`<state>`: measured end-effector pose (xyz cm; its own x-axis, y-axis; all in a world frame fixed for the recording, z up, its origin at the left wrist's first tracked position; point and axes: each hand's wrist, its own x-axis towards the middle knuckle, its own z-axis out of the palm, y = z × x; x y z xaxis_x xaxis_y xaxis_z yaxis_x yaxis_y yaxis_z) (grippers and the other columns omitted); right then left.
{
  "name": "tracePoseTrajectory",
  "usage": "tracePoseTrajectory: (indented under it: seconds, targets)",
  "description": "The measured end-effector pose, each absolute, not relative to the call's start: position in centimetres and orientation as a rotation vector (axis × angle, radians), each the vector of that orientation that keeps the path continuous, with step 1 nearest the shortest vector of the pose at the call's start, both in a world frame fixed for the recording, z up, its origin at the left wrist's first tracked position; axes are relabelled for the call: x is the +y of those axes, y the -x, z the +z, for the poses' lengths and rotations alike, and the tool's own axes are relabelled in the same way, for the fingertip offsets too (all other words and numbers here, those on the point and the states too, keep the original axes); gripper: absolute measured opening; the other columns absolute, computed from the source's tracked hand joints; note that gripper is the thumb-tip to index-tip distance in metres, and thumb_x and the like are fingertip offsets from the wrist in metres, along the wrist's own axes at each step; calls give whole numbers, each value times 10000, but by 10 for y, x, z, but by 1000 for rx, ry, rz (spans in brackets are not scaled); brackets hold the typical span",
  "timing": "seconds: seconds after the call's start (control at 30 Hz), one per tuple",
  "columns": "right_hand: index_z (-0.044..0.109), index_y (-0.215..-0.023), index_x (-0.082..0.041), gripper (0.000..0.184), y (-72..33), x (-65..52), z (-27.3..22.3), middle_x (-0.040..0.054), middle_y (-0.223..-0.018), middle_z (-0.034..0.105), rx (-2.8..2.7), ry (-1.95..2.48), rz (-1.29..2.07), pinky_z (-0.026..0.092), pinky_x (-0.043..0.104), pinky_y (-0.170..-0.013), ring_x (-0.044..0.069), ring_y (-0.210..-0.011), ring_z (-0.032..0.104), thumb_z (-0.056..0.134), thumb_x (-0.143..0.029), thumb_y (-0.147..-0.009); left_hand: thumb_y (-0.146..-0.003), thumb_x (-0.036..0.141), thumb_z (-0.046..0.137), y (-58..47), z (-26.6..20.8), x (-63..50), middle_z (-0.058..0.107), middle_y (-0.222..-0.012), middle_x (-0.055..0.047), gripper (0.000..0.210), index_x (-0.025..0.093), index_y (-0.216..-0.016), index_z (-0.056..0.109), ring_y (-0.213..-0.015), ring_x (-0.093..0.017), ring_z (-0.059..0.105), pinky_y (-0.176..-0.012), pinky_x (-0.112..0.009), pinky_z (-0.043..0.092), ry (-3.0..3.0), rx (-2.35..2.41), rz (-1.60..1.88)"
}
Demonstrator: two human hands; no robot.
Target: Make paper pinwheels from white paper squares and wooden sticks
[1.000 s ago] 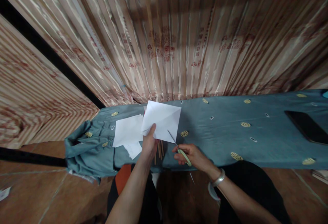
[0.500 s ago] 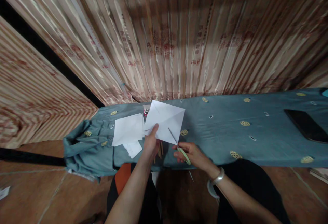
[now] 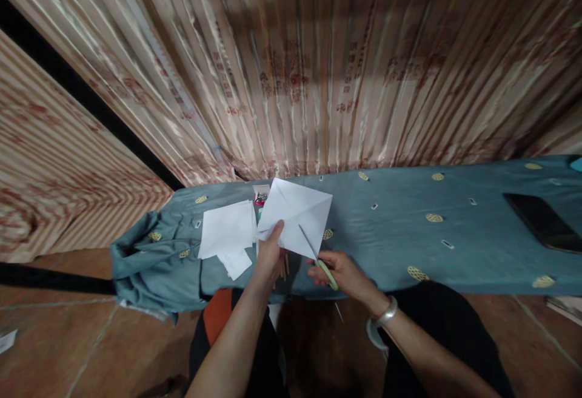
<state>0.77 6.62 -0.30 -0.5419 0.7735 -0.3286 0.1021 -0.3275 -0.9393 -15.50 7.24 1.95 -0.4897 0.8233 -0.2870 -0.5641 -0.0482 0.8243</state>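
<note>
Teal cloth is backed by curtains; above it, the left hand is closed on paper, the right hand on scissors.

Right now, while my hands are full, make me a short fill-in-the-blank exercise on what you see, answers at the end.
1. The sheet in the left hand is ____ in colour.
2. The right hand grips a pair of green-handled ____.
3. The silver bangle is on the ____ wrist.
4. In the head view, the loose papers lie on the cloth to the ____ of the held sheet.

Missing words: white; scissors; right; left.
</note>
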Motion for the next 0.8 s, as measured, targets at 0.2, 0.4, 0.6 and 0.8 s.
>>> tracePoseTrajectory:
  seconds: [0.2,0.4,0.6,0.8]
  targets:
    - [683,-782,-134,493,-8,67,0,-28,-507,606,-1453,1143,1920,348,212,-461,84,-453,491,831,-537,-539,-765,179,723,155,19,72,741,-996,-66,298,146,-1058,681,-813,-169,689,-786,-275,526,-313,1197,1728]
    - [678,-771,-149,462,-7,67,-4,-29,-521,616,-1445,1121,1911,365,210,-463,88,-462,503,831,-526,-552,-790,142,683,151,23,71,737,-1025,-72,294,154,-1084,673,-807,-159,688,-756,-260,535,-250,1214,1701]
    - [677,-755,-151,455,-7,67,-4,-28,-525,612,-1446,1111,1887,383,214,-468,90,-465,506,818,-541,-569,-802,153,677,150,19,71,734,-1021,-79,281,148,-1083,669,-835,-165,690,-786,-271,535,-267,1173,1686]
    - [679,-739,-150,477,-6,67,-2,-33,-493,589,-1470,1151,1872,370,213,-454,87,-443,488,809,-571,-556,-787,153,699,151,18,71,735,-1015,-79,299,145,-1085,667,-845,-174,696,-802,-287,534,-249,1186,1693]
